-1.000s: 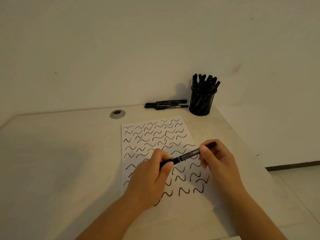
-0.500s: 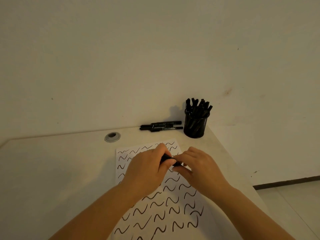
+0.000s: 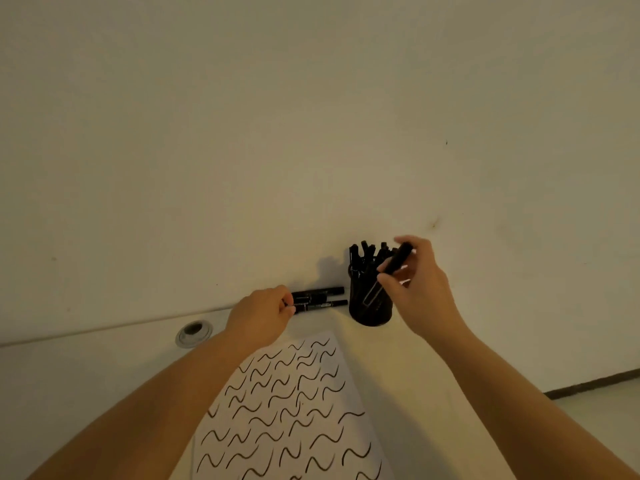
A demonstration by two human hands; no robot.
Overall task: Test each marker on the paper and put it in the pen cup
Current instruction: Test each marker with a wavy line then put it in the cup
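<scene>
My right hand point(image 3: 420, 289) pinches a black marker point(image 3: 389, 273) and holds it tilted just in front of the black mesh pen cup point(image 3: 363, 308), which is packed with several black markers. My left hand point(image 3: 261, 315) reaches the near end of the black markers point(image 3: 320, 299) lying by the wall left of the cup, its fingertips curled on one of them. The white paper point(image 3: 294, 407) covered in black wavy test strokes lies on the table between my forearms.
A grey round cable grommet point(image 3: 194, 333) sits in the pale table point(image 3: 86, 393) to the left of my left hand. The wall rises right behind the cup and markers. The table's right edge drops to the floor point(image 3: 606, 410).
Both hands left the paper. My right hand carried the capped marker up to the pen cup; my left hand reached forward to the markers lying by the wall. The camera tilted up.
</scene>
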